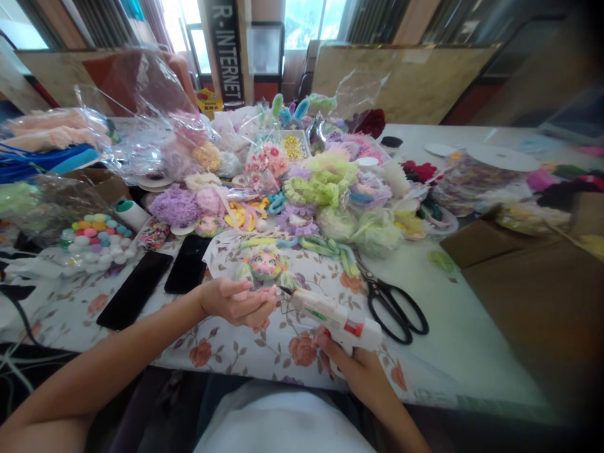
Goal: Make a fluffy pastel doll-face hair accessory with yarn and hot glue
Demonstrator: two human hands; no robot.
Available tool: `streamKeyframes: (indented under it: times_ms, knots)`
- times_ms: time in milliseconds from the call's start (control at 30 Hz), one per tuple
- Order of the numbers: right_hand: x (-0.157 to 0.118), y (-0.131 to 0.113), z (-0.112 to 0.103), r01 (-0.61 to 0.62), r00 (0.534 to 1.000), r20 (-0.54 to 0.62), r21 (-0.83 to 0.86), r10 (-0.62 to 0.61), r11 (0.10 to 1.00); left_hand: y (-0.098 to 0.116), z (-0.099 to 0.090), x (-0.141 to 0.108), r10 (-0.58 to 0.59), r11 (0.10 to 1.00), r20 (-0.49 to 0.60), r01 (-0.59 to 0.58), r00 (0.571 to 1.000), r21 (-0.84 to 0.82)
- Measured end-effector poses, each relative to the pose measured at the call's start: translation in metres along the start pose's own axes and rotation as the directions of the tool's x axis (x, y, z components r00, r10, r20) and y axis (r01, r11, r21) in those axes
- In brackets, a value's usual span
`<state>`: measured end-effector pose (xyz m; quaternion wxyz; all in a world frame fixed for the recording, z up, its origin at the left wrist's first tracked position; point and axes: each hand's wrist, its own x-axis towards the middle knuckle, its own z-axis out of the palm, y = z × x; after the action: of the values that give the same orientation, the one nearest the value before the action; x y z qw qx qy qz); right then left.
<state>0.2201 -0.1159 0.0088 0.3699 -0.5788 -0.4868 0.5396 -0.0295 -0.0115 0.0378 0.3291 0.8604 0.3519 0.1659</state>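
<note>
A white hot glue gun [325, 313] with a dark nozzle is in my right hand [346, 358], whose fingers wrap its handle. The nozzle points left and comes close to the fingertips of my left hand [241, 304]. That hand is turned palm up with its fingers curled together; a tiny pale spot shows at the tips, too small to name. Just behind the hands lies a doll head [265, 263] with green eyes and a yellow-green fluffy trim, on the flowered cloth [302, 349]. Large black-handled scissors [394, 308] lie right of the glue gun.
Two dark phones [136, 289] lie at left, near pastel beads [97, 236] and a thread cone [132, 214]. A heap of lime ruffled trim [325, 176], purple fluffy yarn [175, 206] and plastic bags spans the back. A cardboard box [533, 283] stands at right.
</note>
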Motion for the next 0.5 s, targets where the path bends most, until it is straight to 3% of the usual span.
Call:
streamKeyframes:
  times_ms: [133,267,400,500]
  knots:
    - [-0.001,-0.002,-0.001,-0.007,1.000,0.012,0.010,0.007,1.000,-0.005,0.002,-0.002,0.027,0.999,-0.115,-0.023,0.993,0.030]
    - [-0.002,-0.003,-0.001,-0.026,0.999,0.023,0.018,0.025,1.000,-0.017,0.007,-0.005,0.036,0.999,-0.126,-0.033,0.991,0.024]
    - [-0.002,-0.005,-0.001,-0.023,1.000,0.007,0.002,0.023,1.000,-0.022,0.010,-0.006,0.047,0.993,-0.246,-0.019,0.968,0.117]
    - [-0.002,-0.005,-0.001,-0.027,1.000,0.010,-0.002,0.027,1.000,-0.015,0.007,-0.003,0.054,0.990,-0.163,-0.032,0.985,0.137]
